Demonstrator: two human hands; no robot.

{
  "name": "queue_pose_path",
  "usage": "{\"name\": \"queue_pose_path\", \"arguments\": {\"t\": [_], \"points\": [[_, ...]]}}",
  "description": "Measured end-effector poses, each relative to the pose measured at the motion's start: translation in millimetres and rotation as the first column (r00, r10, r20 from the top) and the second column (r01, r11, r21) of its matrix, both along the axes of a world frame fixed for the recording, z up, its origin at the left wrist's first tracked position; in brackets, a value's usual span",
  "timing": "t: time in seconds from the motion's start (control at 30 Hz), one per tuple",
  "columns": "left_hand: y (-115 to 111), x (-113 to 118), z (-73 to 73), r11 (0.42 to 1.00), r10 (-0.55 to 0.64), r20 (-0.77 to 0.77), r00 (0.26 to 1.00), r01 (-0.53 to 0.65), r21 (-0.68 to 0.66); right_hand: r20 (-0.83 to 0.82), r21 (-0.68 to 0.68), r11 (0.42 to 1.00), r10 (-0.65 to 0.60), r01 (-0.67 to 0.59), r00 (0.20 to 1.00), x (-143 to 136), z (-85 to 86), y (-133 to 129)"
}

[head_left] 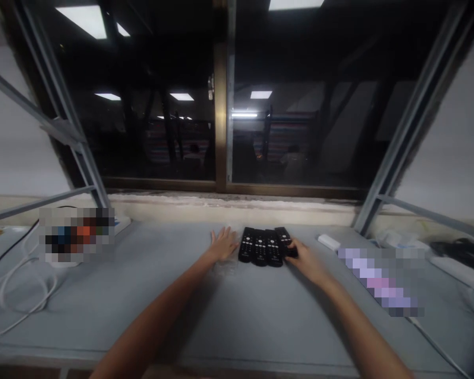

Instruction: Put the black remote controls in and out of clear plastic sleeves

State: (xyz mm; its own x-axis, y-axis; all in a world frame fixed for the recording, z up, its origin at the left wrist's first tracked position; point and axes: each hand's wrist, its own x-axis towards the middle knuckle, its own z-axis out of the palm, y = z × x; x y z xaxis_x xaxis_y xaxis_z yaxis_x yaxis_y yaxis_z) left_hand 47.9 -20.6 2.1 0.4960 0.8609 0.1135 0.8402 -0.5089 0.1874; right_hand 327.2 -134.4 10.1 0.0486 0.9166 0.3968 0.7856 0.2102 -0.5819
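While the right hand [306,260] is clamped on one remote [284,238], three more remotes [260,247] sit just left of that grip, then the left hand [223,246], fingers spread, kinda blurry, probably palm-down.

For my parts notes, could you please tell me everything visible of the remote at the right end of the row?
The remote is slim, black and seemingly plastic, with a pale round button towards its far end and smaller pale marks below. It lies face up on the grey table, last of four, slanted with its far end leaning left. The right hand has its fingers on the near end, partly hiding it; how firmly they hold is unclear.
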Motion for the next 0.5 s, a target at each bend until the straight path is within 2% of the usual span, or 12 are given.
{"name": "queue_pose_path", "arguments": {"t": [0.1,0.17,0.23,0.27,0.33,0.4,0.43,0.47,0.5], "points": [[-2,-1,5.3,0.997,0.006,0.075,0.997,-0.012,0.07,0.04,-0.105,0.993,0.054,-0.05,0.998,12,1.9,-9],[-1,-3,13.6,0.987,0.048,0.171,0.984,-0.073,0.143,0.063,-0.174,0.98,0.11,-0.097,0.992,15,9.5,-15],[4,-10,23.0,0.96,0.121,0.285,0.951,-0.184,0.209,0.093,-0.198,0.975,0.121,-0.101,0.988,8,27.8,-23],[7,-16,26.7,0.939,0.158,0.336,0.929,-0.247,0.241,0.114,-0.173,0.983,0.082,-0.061,0.99,-1,41.1,-27],[15,-33,29.8,0.882,0.233,0.403,0.885,-0.367,0.296,0.088,-0.038,0.999,0.01,-0.007,0.996,-30,72.2,-42],[23,-54,26.5,0.826,0.301,0.42,0.856,-0.454,0.333,-0.07,0.109,0.981,0.168,-0.16,0.983,-68,99.8,-66],[26,-64,23.2,0.814,0.321,0.406,0.856,-0.468,0.344,-0.15,0.159,0.942,0.318,-0.295,0.936,-87,108.9,-82],[29,-73,19.5,0.813,0.342,0.383,0.858,-0.474,0.338,-0.192,0.218,0.879,0.464,-0.423,0.865,-105,113.8,-100],[31,-81,15.9,0.814,0.367,0.366,0.855,-0.486,0.318,-0.166,0.256,0.787,0.608,-0.562,0.776,-120,114.5,-120]]}}
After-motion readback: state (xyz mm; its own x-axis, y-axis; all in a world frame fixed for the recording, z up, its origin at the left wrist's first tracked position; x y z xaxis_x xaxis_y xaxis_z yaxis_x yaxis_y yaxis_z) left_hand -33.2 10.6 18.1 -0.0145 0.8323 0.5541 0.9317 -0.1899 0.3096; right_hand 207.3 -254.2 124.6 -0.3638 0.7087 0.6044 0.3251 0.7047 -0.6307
